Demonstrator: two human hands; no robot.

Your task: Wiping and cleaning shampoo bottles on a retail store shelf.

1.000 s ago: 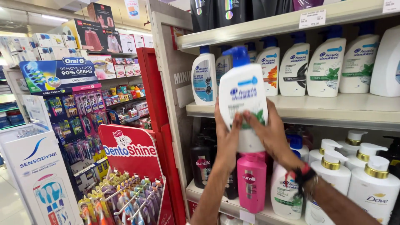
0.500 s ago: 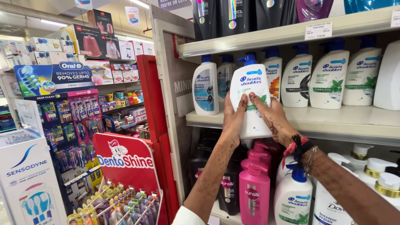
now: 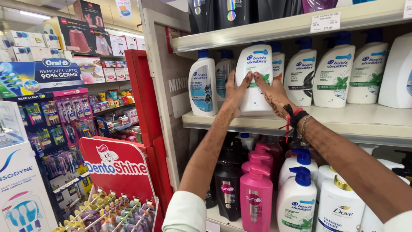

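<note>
shop shelf [image 3: 343, 118]: both hands [image 3: 255, 92] clasp white shampoo bottle [image 3: 256, 64].

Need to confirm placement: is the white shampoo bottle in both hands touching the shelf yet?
Cannot tell. In the head view both hands, left and right, cover the base of the white shampoo bottle, hiding where it meets the shelf.

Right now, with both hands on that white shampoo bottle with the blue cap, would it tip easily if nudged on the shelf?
Probably yes: the white shampoo bottle is tall and narrow. The left hand and right hand clasp its sides, which look smooth, so perhaps slippery. It seems rigid plastic, and neighbouring bottles stand close on the shelf.
</note>
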